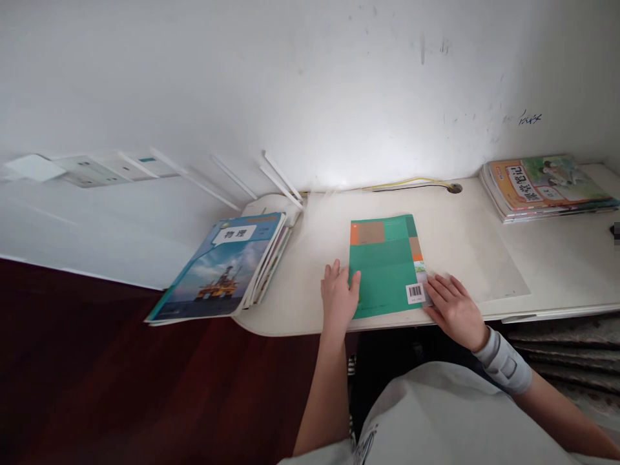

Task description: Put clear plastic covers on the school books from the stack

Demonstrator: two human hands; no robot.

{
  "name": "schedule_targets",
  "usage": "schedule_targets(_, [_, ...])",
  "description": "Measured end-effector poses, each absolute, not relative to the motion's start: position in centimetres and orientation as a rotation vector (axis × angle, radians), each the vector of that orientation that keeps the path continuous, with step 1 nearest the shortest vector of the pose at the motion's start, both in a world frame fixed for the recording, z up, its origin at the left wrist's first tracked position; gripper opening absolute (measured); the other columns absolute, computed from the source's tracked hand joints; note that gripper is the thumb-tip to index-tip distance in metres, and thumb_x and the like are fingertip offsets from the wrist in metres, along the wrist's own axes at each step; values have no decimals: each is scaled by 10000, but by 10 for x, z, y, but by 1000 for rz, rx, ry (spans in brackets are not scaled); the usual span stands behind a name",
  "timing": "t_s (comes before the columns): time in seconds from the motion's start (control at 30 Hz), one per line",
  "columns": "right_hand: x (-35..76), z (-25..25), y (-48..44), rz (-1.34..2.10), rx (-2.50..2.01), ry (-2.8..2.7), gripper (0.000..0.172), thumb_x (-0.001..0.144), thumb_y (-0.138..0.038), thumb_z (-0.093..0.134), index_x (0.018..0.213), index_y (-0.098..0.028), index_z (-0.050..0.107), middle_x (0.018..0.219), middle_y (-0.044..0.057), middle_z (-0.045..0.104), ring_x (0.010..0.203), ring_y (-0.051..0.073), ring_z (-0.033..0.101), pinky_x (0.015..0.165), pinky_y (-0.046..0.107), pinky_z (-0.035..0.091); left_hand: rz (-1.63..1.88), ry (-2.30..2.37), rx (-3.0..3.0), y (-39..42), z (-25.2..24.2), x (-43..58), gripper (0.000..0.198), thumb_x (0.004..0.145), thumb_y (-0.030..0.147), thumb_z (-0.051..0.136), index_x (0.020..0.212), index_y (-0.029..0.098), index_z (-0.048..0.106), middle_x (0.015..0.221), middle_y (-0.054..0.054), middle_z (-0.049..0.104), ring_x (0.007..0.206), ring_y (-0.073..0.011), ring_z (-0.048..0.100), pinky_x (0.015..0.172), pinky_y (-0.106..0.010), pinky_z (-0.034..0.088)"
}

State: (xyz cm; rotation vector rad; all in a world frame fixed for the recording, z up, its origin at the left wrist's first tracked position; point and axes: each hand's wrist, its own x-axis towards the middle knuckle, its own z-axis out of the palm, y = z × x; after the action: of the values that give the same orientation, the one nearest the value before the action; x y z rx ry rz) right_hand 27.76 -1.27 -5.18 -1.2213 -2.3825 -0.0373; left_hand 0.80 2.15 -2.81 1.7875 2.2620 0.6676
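Observation:
A green book (385,268) lies flat on the white desk (285,290), its barcode near the lower right corner. Beneath it and to its right spreads a clear plastic sheet (489,265). My left hand (339,294) rests at the book's left edge with its fingers apart, the thumb touching the cover's side. On the right, my right hand (455,307) lies flat with fingers stretched out over the plastic, its fingertips by the book's right edge near the barcode. A grey band is round my right wrist.
A stack of books with a blue physics cover (223,265) overhangs the desk's left end. White antennas (281,181) stand behind it. More books (547,184) are piled at the back right. A cable (407,184) runs along the wall to a desk hole (454,188).

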Motion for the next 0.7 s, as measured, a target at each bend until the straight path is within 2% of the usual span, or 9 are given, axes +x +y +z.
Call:
schedule_targets(0.1, [277, -50, -13, -26, -1239, -2372, 420, 914, -331, 454, 1292, -160, 519, 1306, 118, 559, 1247, 236, 469, 1047, 454, 353, 864, 2025, 1729, 10, -10, 12, 485, 900, 399, 391, 1285, 125, 499, 1423, -149, 426, 1355, -279, 327, 1081, -457, 338])
schedule_targets(0.2, [276, -49, -13, -20, -1254, -2376, 415, 920, -338, 441, 1279, -148, 530, 1304, 118, 560, 1247, 239, 466, 1048, 451, 350, 935, 1612, 1774, -12, 6, 31, 590, 929, 427, 329, 1453, 178, 225, 1479, -113, 344, 1334, -217, 370, 1048, -354, 398])
schedule_targets(0.3, [274, -48, -14, -12, -1262, -2384, 424, 920, -342, 437, 1277, -130, 527, 1310, 127, 554, 1247, 245, 463, 1051, 452, 346, 901, 1453, 1953, -29, 7, 66, 726, 923, 445, 369, 1482, 208, -30, 1545, -118, 154, 1386, -220, 261, 1068, -347, 373])
schedule_targets(0.37, [274, -46, -14, 4, -1252, -2387, 417, 921, -338, 433, 1266, -127, 533, 1308, 127, 555, 1246, 249, 465, 1048, 454, 351, 874, 1554, 2111, -32, -1, 92, 809, 909, 420, 430, 1472, 182, -99, 1552, -154, 66, 1415, -261, 141, 1095, -416, 326])
schedule_targets(0.43, [279, -44, -13, 53, -1232, -2378, 371, 926, -325, 421, 1212, -141, 571, 1291, 114, 570, 1223, 234, 490, 1040, 434, 370, 810, 1661, 2291, -26, -12, 112, 698, 932, 300, 390, 1480, 158, -17, 1538, -180, 134, 1418, -291, 96, 1099, -502, 283])
schedule_targets(0.53, [303, -41, -9, 63, -1300, -2256, 325, 933, -286, 399, 1158, -166, 601, 1245, 111, 601, 1187, 212, 525, 1026, 418, 394, 645, 1663, 2566, -11, -23, 132, 524, 926, 121, 290, 1445, 182, 252, 1465, -146, 360, 1397, -293, 211, 1085, -562, 261])
schedule_targets(0.6, [329, -43, -5, -21, -1440, -2127, 335, 929, -278, 399, 1177, -158, 590, 1236, 134, 601, 1188, 234, 524, 1014, 446, 400, 565, 1605, 2714, -1, -23, 141, 486, 918, 101, 303, 1386, 206, 383, 1424, -119, 432, 1371, -291, 288, 1083, -573, 258])
schedule_targets(0.7, [368, -52, 0, -145, -1663, -1973, 359, 922, -293, 396, 1179, -123, 581, 1232, 178, 587, 1186, 281, 518, 979, 487, 421, 479, 1487, 2861, 9, -20, 158, 413, 921, 137, 346, 1298, 212, 497, 1397, -105, 471, 1341, -317, 341, 1058, -606, 277])
